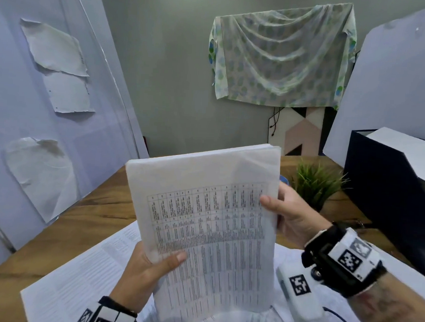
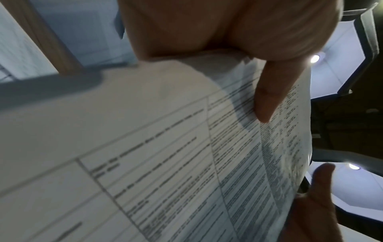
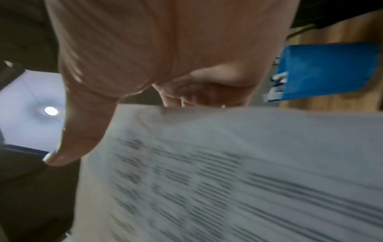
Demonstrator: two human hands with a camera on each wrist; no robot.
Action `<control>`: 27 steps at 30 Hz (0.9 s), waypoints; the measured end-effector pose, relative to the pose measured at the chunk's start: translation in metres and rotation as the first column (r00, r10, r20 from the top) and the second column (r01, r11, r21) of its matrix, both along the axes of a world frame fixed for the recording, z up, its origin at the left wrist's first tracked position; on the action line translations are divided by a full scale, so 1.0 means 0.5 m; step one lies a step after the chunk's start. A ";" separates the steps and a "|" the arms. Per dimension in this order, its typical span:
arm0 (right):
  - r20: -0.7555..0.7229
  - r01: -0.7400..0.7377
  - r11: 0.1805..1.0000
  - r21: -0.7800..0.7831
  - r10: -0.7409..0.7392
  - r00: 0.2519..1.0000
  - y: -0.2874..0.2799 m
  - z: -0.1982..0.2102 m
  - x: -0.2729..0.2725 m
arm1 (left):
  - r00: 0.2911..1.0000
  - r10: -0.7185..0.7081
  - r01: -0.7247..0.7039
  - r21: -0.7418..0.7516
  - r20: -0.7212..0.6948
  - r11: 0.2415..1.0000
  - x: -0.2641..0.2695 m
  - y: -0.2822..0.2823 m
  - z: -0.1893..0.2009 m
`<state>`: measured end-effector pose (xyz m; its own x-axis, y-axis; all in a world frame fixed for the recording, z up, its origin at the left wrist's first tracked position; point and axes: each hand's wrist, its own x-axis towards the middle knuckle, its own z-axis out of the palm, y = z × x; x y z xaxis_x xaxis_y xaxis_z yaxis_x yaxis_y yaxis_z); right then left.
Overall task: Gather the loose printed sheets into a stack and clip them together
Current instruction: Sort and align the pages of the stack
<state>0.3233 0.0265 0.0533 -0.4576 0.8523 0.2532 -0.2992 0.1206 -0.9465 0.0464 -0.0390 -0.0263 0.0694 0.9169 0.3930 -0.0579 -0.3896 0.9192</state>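
A stack of printed sheets [image 1: 210,224] with a table of small text is held up off the wooden table [image 1: 75,230], tilted toward me. My left hand [image 1: 149,268] grips its lower left edge, thumb on the front page. My right hand [image 1: 290,214] grips the right edge, thumb on the front and fingers behind. The left wrist view shows the stack [image 2: 165,163] with my thumb [image 2: 267,101] pressed on it. In the right wrist view the sheets [image 3: 228,172] are blurred under my right thumb [image 3: 78,131]. No clip is visible.
More printed sheets [image 1: 77,284] lie flat on the table beneath the stack. A small green plant [image 1: 316,181] and a dark box [image 1: 389,194] stand at the right. A blue container [image 3: 327,70] lies on the table behind the stack. White panels flank both sides.
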 end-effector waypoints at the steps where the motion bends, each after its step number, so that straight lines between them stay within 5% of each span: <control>1: 0.005 -0.006 1.000 -0.028 0.007 1.000 0.000 -0.020 -0.011 | 1.000 -0.004 0.004 -0.005 0.007 1.000 0.000 0.002 0.001; 14: -0.051 0.172 0.977 0.126 -0.167 0.985 -0.027 -0.019 -0.057 | 0.994 0.109 -0.108 0.066 -0.015 0.992 -0.013 0.008 0.002; 22: 0.291 0.060 0.996 0.068 -0.077 0.954 -0.007 -0.076 0.008 | 0.978 0.199 -0.200 -0.007 -0.055 0.980 -0.017 0.003 -0.035; 24: 0.484 0.084 0.990 0.113 -0.129 0.865 0.015 -0.069 0.070 | 0.960 0.274 -0.276 -0.028 -0.056 0.961 -0.028 -0.002 -0.022; 25: 0.623 0.084 0.983 0.163 -0.169 0.764 0.025 -0.067 0.105 | 0.947 0.314 -0.317 -0.037 -0.064 0.948 -0.046 0.001 -0.025; 27: 0.893 -0.011 0.979 0.205 -0.183 0.411 0.038 -0.077 0.164 | 0.917 0.382 -0.392 -0.076 -0.114 0.917 -0.103 0.016 -0.052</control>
<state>0.4054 0.0455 0.0146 -0.4280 0.8940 -0.1324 0.7387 0.2616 -0.6211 -0.0053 -0.0313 -0.0526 -0.2655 0.9122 0.3120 0.1693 -0.2745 0.9466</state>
